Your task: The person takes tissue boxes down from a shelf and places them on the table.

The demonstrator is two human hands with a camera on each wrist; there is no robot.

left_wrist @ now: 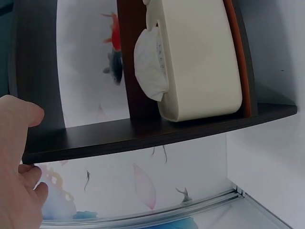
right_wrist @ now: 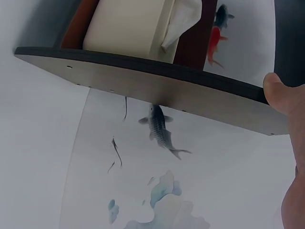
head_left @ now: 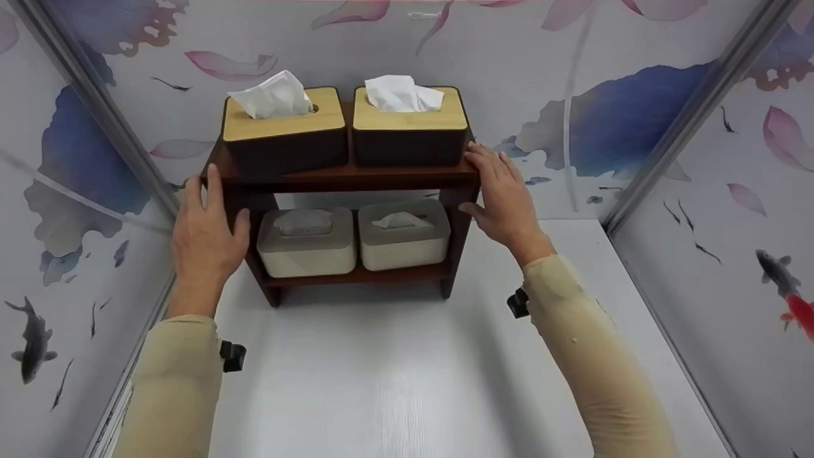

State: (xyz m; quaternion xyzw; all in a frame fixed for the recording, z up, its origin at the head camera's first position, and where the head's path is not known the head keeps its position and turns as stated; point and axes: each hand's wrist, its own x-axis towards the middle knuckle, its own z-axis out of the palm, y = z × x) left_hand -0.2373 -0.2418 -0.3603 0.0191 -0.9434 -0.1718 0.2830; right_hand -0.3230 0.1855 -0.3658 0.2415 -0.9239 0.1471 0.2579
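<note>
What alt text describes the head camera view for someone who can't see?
A person's left hand and right hand are at opposite ends of a dark brown shelf; two wood-topped tissue boxes stand on top, two cream-sided ones below.

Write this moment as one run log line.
left hand: at brown shelf, upper left | right hand: at upper right | top: two tan-lidded tissue boxes | lower: two cream tissue boxes

Dk-brn shelf (head_left: pixel 350 182), cream boxes (head_left: pixel 308 262), koi-print walls (head_left: pixel 706 210); beige slvs (head_left: pixel 175 381)
</note>
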